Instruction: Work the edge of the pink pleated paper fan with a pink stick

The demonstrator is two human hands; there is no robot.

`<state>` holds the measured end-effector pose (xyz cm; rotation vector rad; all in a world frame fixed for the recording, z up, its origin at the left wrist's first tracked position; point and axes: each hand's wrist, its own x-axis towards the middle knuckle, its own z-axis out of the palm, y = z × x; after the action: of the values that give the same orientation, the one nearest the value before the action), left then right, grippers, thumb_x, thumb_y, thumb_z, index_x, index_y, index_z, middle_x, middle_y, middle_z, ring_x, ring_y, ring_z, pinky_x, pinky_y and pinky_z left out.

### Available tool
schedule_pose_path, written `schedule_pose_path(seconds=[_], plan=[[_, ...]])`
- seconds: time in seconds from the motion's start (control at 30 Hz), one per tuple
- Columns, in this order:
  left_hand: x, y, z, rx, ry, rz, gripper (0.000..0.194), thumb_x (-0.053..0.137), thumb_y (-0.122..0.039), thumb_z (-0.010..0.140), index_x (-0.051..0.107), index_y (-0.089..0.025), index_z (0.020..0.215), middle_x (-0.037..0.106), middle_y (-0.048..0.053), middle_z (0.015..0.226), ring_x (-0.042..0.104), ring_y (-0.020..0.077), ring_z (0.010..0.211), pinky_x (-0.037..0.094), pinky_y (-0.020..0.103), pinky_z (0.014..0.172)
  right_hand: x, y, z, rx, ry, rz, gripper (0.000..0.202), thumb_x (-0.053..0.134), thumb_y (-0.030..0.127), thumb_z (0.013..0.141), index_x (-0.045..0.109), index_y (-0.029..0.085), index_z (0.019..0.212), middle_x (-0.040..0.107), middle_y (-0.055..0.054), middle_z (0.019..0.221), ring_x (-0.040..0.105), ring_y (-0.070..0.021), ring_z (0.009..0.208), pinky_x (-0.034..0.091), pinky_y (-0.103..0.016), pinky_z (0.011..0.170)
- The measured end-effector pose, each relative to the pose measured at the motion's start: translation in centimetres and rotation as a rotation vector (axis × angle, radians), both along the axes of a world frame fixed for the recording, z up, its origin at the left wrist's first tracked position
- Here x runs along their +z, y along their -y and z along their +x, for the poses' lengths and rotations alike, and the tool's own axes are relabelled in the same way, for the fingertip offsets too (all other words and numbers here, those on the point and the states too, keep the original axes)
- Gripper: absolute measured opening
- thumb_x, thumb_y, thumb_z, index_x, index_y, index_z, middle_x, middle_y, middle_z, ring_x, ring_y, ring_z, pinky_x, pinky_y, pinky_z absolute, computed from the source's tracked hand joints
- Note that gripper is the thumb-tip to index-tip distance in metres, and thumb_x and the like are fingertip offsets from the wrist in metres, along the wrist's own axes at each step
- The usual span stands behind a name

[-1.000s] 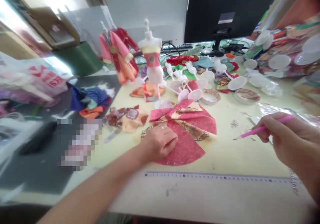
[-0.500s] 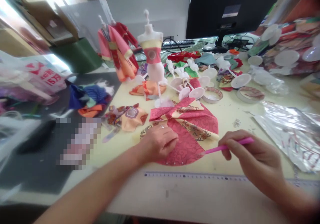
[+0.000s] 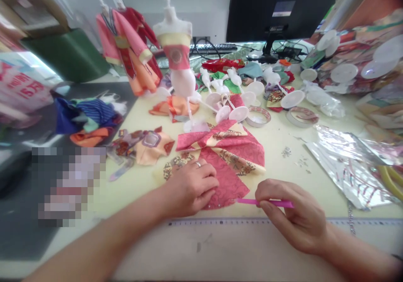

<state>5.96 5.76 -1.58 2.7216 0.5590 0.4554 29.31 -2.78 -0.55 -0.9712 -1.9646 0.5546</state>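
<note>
Bare yellow table [image 3: 285,177] lies open to the right of the red fan-shaped skirt [image 3: 226,164], between it and the crinkled foil sheet [image 3: 349,164], and a bare strip runs along the near edge below the steel ruler [image 3: 267,222]. Behind the skirt the way is blocked by the dressed mannequin stand [image 3: 178,63], a cluster of white stand bases [image 3: 229,105] and two tape rolls [image 3: 258,116]. To the left, a small patterned garment [image 3: 145,143] and a pile of fabric scraps [image 3: 90,120] crowd the table, with open surface only in front of them.
</note>
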Motion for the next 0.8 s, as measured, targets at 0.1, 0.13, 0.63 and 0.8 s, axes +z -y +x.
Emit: schedule_pose_path(seconds=[0.1,0.13,0.63,0.8], plan=[[-0.1,-0.1,-0.2,0.002,-0.017,-0.014,0.015,0.048,-0.018,0.086,0.063,-0.016,0.084,0.060,0.005,0.090,0.050,0.0171,0.083,0.040,0.035,0.082,0.0,0.1,0.1,0.036,0.017,-0.010,0.017,0.045,0.003,0.084,0.051,0.017,0.091,0.054,-0.002,0.071,0.054,-0.0152,0.065,0.044,-0.028,0.057],[-0.1,-0.2,-0.2,0.005,-0.021,-0.017,0.015,0.048,-0.019,0.087,0.063,-0.016,0.084,0.060,0.005,0.090,0.050,0.0169,0.082,0.040,0.036,0.082,0.1,0.1,0.2,0.050,0.025,-0.014,0.017,0.044,0.003,0.084,0.050,0.017,0.090,0.053,-0.002,0.071,0.054,-0.0152,0.064,0.044,-0.028,0.057],[-0.2,0.1,-0.1,-0.043,0.012,0.011,0.016,0.047,-0.017,0.087,0.063,-0.017,0.084,0.060,0.006,0.085,0.050,0.0173,0.074,0.039,0.033,0.072,2.0,-1.1,4.4,-0.336,-0.032,0.140,0.019,0.050,0.004,0.084,0.057,0.022,0.086,0.054,-0.001,0.069,0.055,-0.0169,0.066,0.043,-0.031,0.060],[-0.3,0.0,-0.1,-0.028,-0.006,0.036,0.017,0.047,-0.019,0.087,0.064,-0.017,0.083,0.061,0.006,0.082,0.052,0.0179,0.072,0.037,0.033,0.065,2.3,-1.2,8.7,-0.759,0.029,0.120,0.016,0.059,0.014,0.085,0.060,0.019,0.070,0.054,0.000,0.062,0.048,-0.0122,0.057,0.035,-0.027,0.056]])
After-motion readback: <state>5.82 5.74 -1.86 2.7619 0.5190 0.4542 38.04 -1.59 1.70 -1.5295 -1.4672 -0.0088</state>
